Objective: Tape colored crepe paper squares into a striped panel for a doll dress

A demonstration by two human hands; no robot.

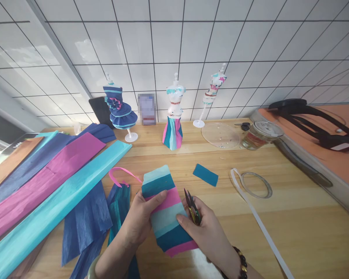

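Note:
A striped piece of crepe paper [166, 224] in pale blue, teal and pink slants up in front of me. My left hand [141, 219] pinches its left edge, thumb on top across a pink stripe. At the lower right edge, my right hand [208, 228] grips the same piece under its thumb. Tucked in that right hand are small dark-bladed scissors [193, 207], their tips pointing up and away. Beyond the paper, a small teal rectangle [205, 174] lies flat on the table. A pink strip [120, 169] curls beside the left hand.
Crepe paper sheets [66, 197] cover the left side. At the back stand a mannequin in a blue ruffled dress [120, 108], one in a striped skirt [172, 133] and a tilted bare one [213, 87]. To the right are a tape roll [256, 185] and a glass jar [258, 135].

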